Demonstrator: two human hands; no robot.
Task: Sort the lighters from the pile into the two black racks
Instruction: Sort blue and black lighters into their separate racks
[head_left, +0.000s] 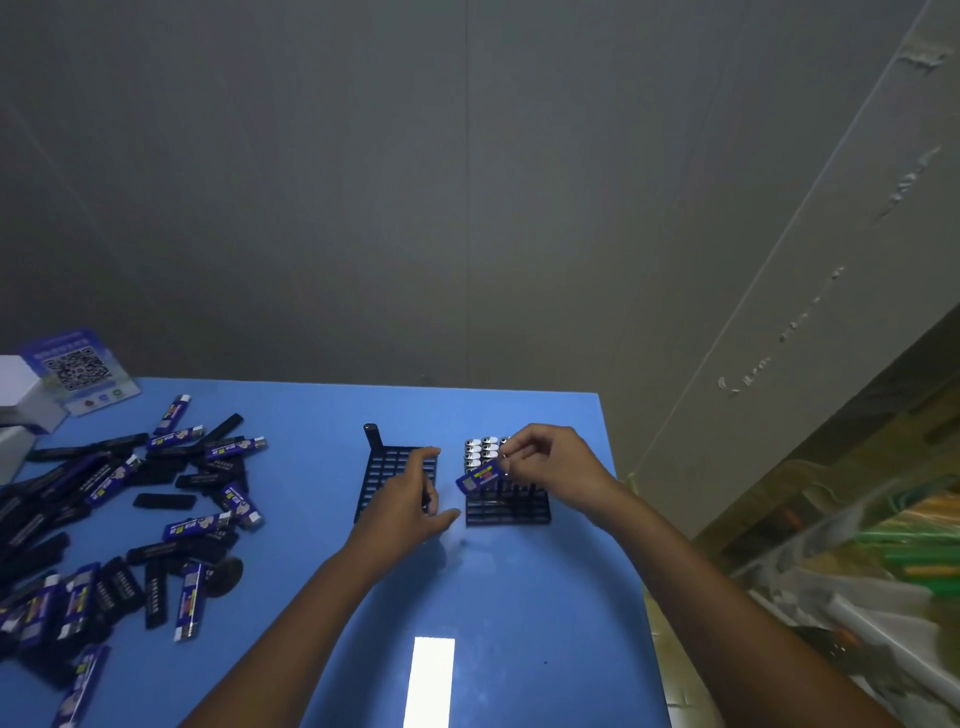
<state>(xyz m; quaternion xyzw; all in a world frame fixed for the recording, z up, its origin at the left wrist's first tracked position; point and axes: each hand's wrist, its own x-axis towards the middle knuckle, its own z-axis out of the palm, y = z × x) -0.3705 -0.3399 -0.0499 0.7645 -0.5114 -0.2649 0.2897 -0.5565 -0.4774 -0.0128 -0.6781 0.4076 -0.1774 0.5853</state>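
Two black racks stand side by side on the blue table. The left rack (382, 470) holds one black lighter (372, 435) upright in its far left corner. The right rack (508, 512) has several lighters with silver tops (481, 449) standing in its far rows. My right hand (550, 462) pinches a purple lighter (479, 478) by its top, tilted above the right rack. My left hand (410, 501) hovers over the left rack with fingers straight and holds nothing. A pile of purple and black lighters (119, 519) lies at the left.
A QR code card (78, 370) and white boxes (18, 397) sit at the table's far left corner. A bright reflection strip (428, 680) lies on the near table. The table's right edge (631, 519) borders cluttered bins (857, 571) to the right.
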